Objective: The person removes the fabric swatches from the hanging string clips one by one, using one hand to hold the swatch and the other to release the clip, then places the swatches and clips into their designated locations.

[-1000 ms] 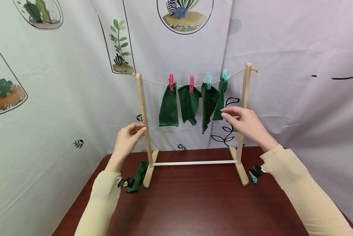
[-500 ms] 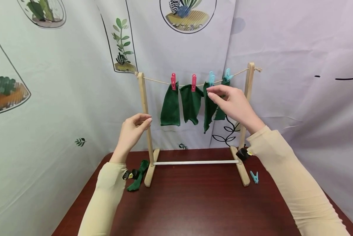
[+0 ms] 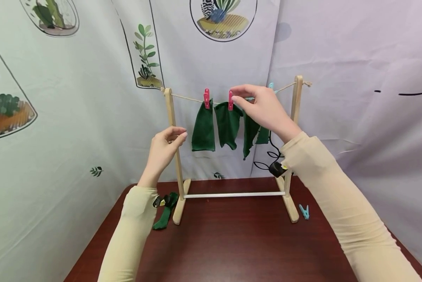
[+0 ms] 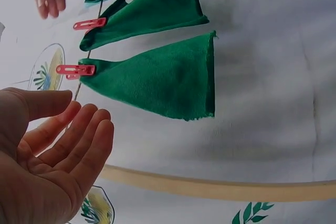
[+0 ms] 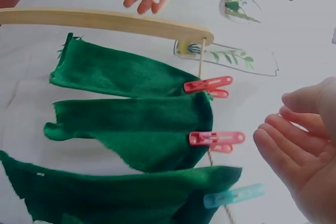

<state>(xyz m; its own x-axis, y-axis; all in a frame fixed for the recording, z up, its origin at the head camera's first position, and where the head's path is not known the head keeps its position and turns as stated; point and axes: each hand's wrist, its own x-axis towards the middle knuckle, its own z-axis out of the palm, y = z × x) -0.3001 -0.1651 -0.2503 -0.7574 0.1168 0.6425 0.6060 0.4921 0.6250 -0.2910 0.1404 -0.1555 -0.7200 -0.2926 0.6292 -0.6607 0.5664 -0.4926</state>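
Observation:
Several green cloth pieces hang from a string (image 3: 186, 96) strung between two wooden posts. A pink clothespin (image 3: 206, 98) clips the leftmost cloth (image 3: 203, 131), and another pink clothespin (image 5: 216, 139) clips the second cloth (image 3: 228, 127). A light blue clothespin (image 5: 233, 196) is on the third cloth (image 3: 249, 135). My right hand (image 3: 264, 107) is raised before the line; its fingertips overlap the second pink clothespin in the head view, but the right wrist view has them apart from it, holding nothing. With loosely bent fingers, my empty left hand (image 3: 163, 150) hovers by the left post (image 3: 169, 113), below the first clothespin.
On the dark red table (image 3: 232, 243), a crumpled green cloth (image 3: 164, 219) lies left of the stand, partly behind the left wrist camera. A loose blue clothespin (image 3: 304, 212) lies by the stand's right foot (image 3: 290, 207). A white rod (image 3: 233, 194) joins the feet.
My right hand has moved left and up along the line, from the rightmost cloth to before the second clothespin. My left hand has risen slightly and shifted right.

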